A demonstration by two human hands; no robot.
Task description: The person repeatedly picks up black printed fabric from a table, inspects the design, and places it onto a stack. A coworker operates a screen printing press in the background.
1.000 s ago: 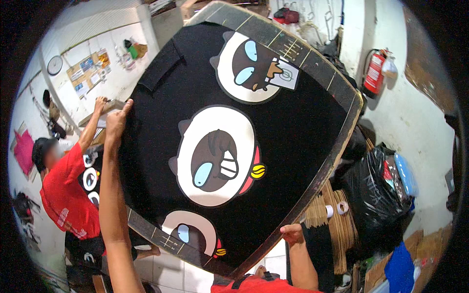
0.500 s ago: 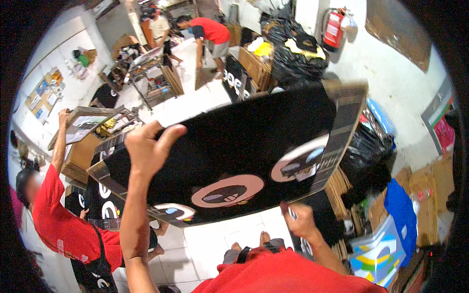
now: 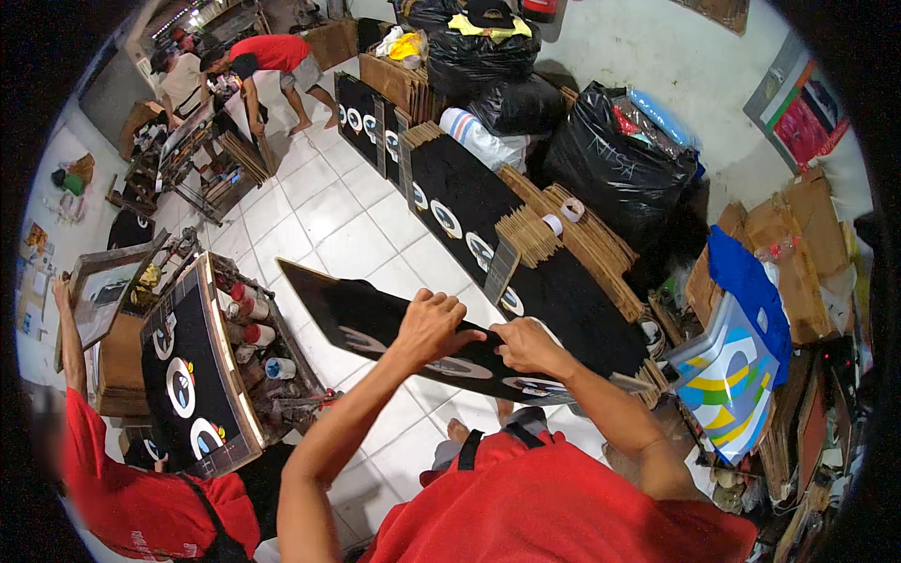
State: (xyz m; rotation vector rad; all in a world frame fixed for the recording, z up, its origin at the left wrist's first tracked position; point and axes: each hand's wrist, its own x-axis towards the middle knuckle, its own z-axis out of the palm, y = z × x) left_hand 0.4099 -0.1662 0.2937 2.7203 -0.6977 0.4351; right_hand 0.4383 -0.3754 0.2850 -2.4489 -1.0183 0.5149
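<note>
Lowered and tipped to a steep slant since the earlier frames, the cloth-covered board (image 3: 361,310) now leaves the tiled floor (image 3: 333,211) in view to the left of the row of boards (image 3: 469,192), and the right hand (image 3: 530,347) has come up beside the left hand (image 3: 432,328); both hands are clamped over the upper edge, near each other, the left thumb pointing toward the right fingers; the board hangs just left of the row's near end, its black surface and white-ringed cartoon heads turned toward the person; whether its right corner touches the row I cannot tell, since the right arm lies close across that part; as for progress, the heads look fully printed, judging by what shows, while the board is not yet set down, so the handling seems only partway through; black cloth with similar heads already shows along the row; well left of the row another such board (image 3: 214,380) lies beside a co-worker in red (image 3: 150,497), whose raised hand (image 3: 63,291) is at a framed screen (image 3: 114,284); right of the row sits a stuffed black bag (image 3: 605,169), with a brown stack (image 3: 601,251) between the two.
</note>
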